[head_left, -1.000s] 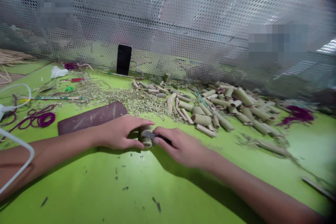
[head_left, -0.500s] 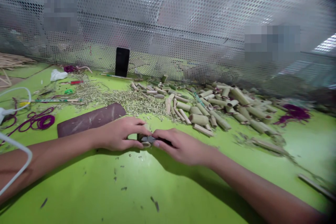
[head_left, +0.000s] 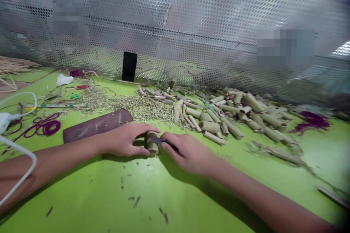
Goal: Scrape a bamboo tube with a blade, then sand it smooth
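Thumb and fingers of my left hand point(head_left: 127, 140) close around a short bamboo tube point(head_left: 152, 147) on the green table. My right hand point(head_left: 188, 153) grips a small dark-handled tool point(head_left: 171, 144), whose metal head point(head_left: 156, 140) lies against the tube's upper side. Behind my left forearm is a brown curved piece point(head_left: 97, 125). Many cut bamboo tubes point(head_left: 210, 127) are heaped beyond my right hand, beside a spread of thin shavings point(head_left: 142, 107).
A black phone point(head_left: 129, 67) stands against the perforated metal screen point(head_left: 169, 49). Purple cord point(head_left: 50, 126) and a white cable point(head_left: 20, 148) lie at the left. More purple cord point(head_left: 313, 121) and a thin stick point(head_left: 332, 197) are at the right.
The tool's head has shifted slightly up on the tube, showing more of the tube's front. More dark chips lie on the table in front. The whole view has moved slightly.
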Motion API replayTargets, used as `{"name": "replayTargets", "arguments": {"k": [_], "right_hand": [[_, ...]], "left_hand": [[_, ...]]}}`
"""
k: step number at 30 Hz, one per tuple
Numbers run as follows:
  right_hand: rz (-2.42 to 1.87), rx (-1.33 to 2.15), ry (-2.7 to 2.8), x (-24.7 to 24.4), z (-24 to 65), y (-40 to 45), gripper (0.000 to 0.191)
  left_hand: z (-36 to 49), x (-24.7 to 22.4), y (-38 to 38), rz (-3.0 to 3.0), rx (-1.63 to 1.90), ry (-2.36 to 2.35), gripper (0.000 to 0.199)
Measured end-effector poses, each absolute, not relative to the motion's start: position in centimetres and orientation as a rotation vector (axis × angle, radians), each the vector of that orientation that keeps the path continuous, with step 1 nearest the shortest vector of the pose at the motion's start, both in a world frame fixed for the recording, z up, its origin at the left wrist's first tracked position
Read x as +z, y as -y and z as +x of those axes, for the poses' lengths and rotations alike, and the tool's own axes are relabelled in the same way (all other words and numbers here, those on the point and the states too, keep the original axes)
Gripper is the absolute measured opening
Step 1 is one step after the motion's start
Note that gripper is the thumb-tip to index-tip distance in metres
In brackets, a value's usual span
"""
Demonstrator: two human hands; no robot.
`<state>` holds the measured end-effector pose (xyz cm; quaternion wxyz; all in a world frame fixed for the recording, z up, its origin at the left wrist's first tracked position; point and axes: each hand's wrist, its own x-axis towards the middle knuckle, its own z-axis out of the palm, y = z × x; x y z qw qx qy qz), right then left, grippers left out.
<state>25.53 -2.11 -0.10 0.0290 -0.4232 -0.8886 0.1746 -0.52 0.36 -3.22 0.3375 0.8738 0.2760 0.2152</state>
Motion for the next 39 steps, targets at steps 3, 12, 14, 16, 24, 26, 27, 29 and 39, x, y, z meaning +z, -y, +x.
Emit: {"name": "replayTargets", "arguments": {"k": [3, 12, 14, 16, 24, 26, 27, 29, 39], "right_hand": [[-1.374, 0.451, 2.754, -0.1, 24.7, 2.6, 0.026], [-1.327, 0.595, 2.742, 0.4, 25.1, 2.7, 0.022], [-1.265, 0.653, 2.744, 0.4, 25.4, 2.6, 0.023], [-1.226, 0.71, 2.735, 0.5, 25.7, 2.5, 0.026], [-1.085, 0.939, 2.843, 1.1, 26.3, 2.3, 0.032], [-1.149, 0.885, 2.784, 1.0, 26.2, 2.2, 0.034], [-1.196, 0.83, 2.754, 0.9, 26.1, 2.2, 0.034], [-1.309, 0.68, 2.718, 0.6, 25.7, 2.1, 0.033], [-1.373, 0.57, 2.755, 0.0, 24.9, 1.4, 0.026]], "left_hand": [[-0.5, -3.5, -0.5, 2.287, 0.579, -0.691, 0.05], [-0.2, -3.7, -0.9, 2.413, 0.665, -0.562, 0.032], [-0.1, -3.5, -0.9, 2.43, 0.666, -0.533, 0.032], [-0.1, -3.4, -0.9, 2.446, 0.65, -0.521, 0.034], [-0.6, -3.3, -0.9, 2.497, 0.583, -0.581, 0.034], [-0.7, -3.3, -0.8, 2.447, 0.573, -0.649, 0.045], [-0.7, -3.2, -0.8, 2.423, 0.57, -0.681, 0.053], [-0.6, -3.2, -0.8, 2.389, 0.56, -0.724, 0.062], [-0.6, -3.5, -1.1, 2.367, 0.589, -0.683, 0.041]]}}
